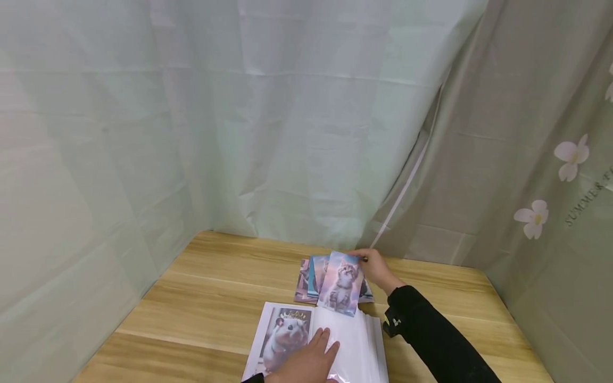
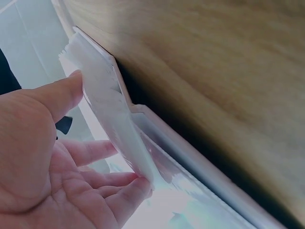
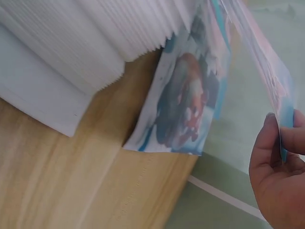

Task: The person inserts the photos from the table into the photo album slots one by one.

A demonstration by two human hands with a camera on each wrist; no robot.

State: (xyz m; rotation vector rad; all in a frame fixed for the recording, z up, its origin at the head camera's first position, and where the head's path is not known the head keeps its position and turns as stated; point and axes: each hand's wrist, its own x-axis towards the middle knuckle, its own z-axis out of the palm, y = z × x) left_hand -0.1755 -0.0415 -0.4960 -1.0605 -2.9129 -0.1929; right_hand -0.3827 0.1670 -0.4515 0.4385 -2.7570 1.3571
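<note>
An open photo album (image 1: pixel 349 340) lies on the table, its left page showing a picture of a crowned hamster (image 1: pixel 287 338). My left hand (image 1: pixel 306 359) rests on the album near the middle fold, fingers extended; in the left wrist view, thumb and fingertips touch the clear sleeve pages (image 2: pixel 102 95). Between thumb and fingers, my right hand (image 1: pixel 380 271) pinches a kitten picture card (image 1: pixel 341 287) by its upper right corner. The card is tilted above the album's top edge, its lower end over the right page. The right wrist view shows this card (image 3: pixel 267 62) nearly edge-on.
Several picture cards (image 1: pixel 304 282) lie fanned behind the album, partly hidden by the kitten card. One of them (image 3: pixel 183 105) shows large in the right wrist view. The wooden table (image 1: pixel 191 298) meets pale curtains (image 1: pixel 297 133) at its back and sides.
</note>
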